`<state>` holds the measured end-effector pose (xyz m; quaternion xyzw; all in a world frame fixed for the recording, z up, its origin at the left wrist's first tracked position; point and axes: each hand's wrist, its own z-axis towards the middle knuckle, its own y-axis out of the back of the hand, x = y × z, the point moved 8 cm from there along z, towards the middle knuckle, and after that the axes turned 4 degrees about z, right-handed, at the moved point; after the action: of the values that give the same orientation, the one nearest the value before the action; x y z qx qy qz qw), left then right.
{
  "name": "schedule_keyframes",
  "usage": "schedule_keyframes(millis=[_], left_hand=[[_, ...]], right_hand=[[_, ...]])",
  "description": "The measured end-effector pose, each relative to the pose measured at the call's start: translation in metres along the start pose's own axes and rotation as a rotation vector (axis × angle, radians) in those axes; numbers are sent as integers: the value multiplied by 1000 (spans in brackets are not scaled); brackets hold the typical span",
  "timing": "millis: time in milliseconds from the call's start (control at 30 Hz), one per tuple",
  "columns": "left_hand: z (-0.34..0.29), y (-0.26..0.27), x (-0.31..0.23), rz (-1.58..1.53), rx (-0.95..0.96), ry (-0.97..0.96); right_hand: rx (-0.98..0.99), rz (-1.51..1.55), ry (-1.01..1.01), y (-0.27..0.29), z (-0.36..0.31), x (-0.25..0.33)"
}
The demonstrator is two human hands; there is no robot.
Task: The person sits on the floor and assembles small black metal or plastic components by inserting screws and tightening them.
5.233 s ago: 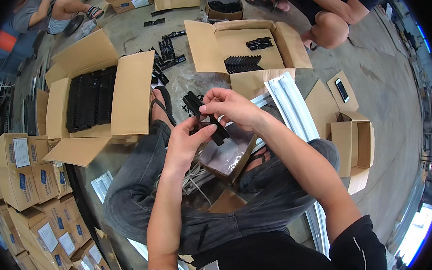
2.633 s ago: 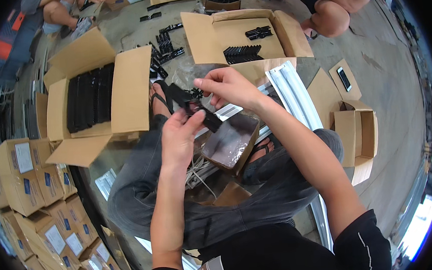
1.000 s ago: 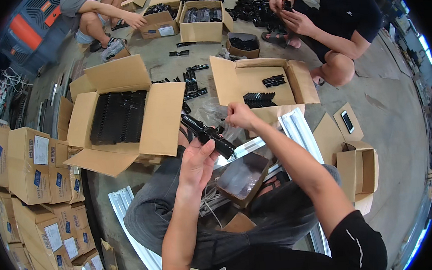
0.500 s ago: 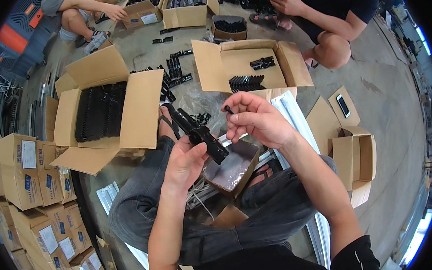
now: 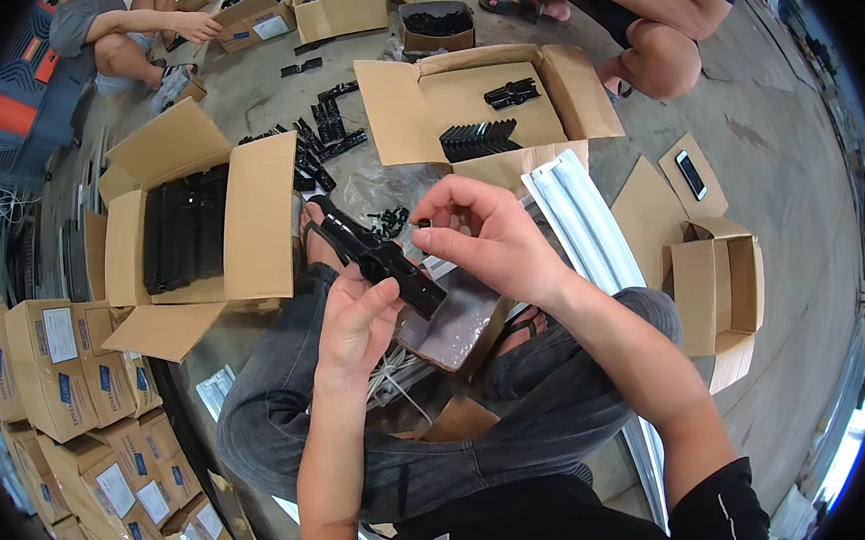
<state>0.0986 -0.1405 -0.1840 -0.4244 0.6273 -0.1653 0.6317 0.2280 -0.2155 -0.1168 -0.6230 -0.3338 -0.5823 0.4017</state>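
My left hand (image 5: pixel 356 320) is closed round the lower end of a long glossy black bracket (image 5: pixel 376 257), which slants up and to the left above my lap. Between the thumb and fingers of my right hand (image 5: pixel 490 234) is a small black bolt (image 5: pixel 424 224), apart from the bracket and close to its right side. Its shank is mostly hidden by my fingers. Below the bracket stands a small carton (image 5: pixel 467 333) with a clear plastic lining. A little heap of small black parts (image 5: pixel 389 223) lies on plastic film beyond it.
One open carton (image 5: pixel 266 216) at left holds packed black parts; another (image 5: pixel 396 107) ahead holds similar pieces. Loose black brackets (image 5: pixel 332 126) lie between them. White metal profiles (image 5: pixel 585 224) and a phone (image 5: pixel 691 174) are at right. Stacked cartons (image 5: pixel 53 367) stand at left. Two people sit beyond.
My right hand has moved left and slightly down with the bolt, nearer the bracket. The bolt's shank, seen before, is now mostly covered. The view has shifted slightly.
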Motion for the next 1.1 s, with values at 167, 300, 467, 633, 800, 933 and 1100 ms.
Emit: schedule_keyframes(millis=[167, 300, 467, 633, 800, 933, 1100], left_hand=[[-1, 3, -4, 70, -55, -37], [-2, 6, -4, 68, -102, -14], [-4, 3, -7, 69, -107, -6], [-8, 11, -7, 111, -142, 15], [-4, 11, 2, 75, -171, 91], [-4, 17, 9, 42, -155, 106], [-7, 23, 9, 5, -220, 137]], right_hand=[[83, 203, -227, -11, -6, -9], [99, 118, -303, -13, -8, -11], [113, 162, -353, -11, -8, -10], [158, 30, -294, -21, -4, -10], [87, -157, -221, -17, -4, -22], [31, -311, -215, -12, 0, -33], [59, -290, -137, -16, 7, -37]])
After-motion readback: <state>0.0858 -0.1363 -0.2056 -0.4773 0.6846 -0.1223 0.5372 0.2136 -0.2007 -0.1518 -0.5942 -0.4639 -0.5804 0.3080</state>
